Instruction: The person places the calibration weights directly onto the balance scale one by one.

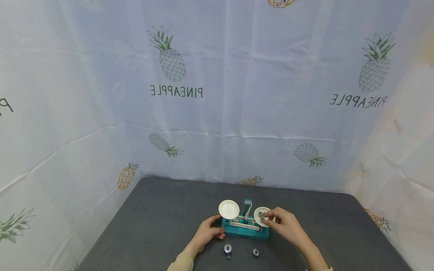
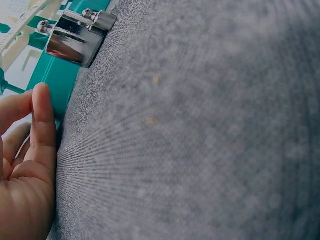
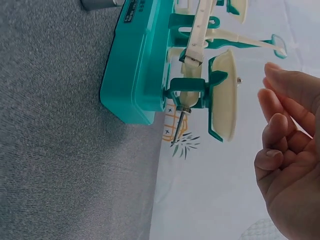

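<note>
A balance scale (image 1: 245,232) with a teal base stands on the table, a shallow white pan at each end. My left hand (image 1: 206,233) holds the left end of the base, thumb and fingers bent about its corner. The left pan (image 1: 228,209) has nothing in it. Small metal weights (image 1: 260,215) sit in the right pan (image 1: 258,224). Over that pan is my right hand (image 1: 284,223), thumb and index fingertips brought close. In the right wrist view no weight shows between these fingers, and one knob (image 3: 239,80) peeks above the right pan's rim (image 3: 229,100).
In front of the base stand a larger chrome weight (image 1: 228,248), a tiny one (image 1: 228,257) beside it, and another knobbed weight (image 1: 255,252) to the right. The dark grey table (image 1: 162,218) backs onto a pineapple-print curtain (image 1: 217,113), which also hangs along both sides.
</note>
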Tool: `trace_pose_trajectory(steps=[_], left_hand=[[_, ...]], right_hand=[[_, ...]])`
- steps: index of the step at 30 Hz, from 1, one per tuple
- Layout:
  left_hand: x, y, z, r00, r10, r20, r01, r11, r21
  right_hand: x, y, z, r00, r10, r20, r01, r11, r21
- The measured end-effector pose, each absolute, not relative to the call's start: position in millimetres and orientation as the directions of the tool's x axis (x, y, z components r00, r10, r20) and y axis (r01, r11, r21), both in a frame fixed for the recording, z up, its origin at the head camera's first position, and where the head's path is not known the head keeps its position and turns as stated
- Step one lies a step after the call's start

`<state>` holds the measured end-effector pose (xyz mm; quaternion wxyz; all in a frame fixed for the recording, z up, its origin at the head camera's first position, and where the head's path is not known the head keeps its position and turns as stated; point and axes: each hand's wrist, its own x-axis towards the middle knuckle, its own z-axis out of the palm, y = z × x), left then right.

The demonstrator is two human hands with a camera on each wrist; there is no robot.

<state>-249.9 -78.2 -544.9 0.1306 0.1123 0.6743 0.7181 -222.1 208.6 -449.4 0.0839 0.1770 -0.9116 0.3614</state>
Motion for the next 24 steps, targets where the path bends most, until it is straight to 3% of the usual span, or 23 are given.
trace_pose_trajectory(steps=[9, 18, 24], left_hand=[[-250.7, -75.6, -540.5, -0.950, 0.303, -0.076, -0.090, -0.031, 0.995], [-250.6, -75.5, -544.5, -0.950, 0.305, -0.073, -0.088, -0.033, 0.996], [-250.4, -75.6, -544.0, -0.950, 0.303, -0.072, -0.088, -0.038, 0.995]], right_hand=[[-209.3, 205.8, -448.0, -0.932, -0.236, 0.274, -0.361, 0.646, -0.673], [-198.1, 204.7, -458.4, -0.907, -0.285, 0.310, -0.420, 0.553, -0.720], [-197.2, 205.3, -468.9, -0.910, -0.321, 0.261, -0.402, 0.535, -0.743]])
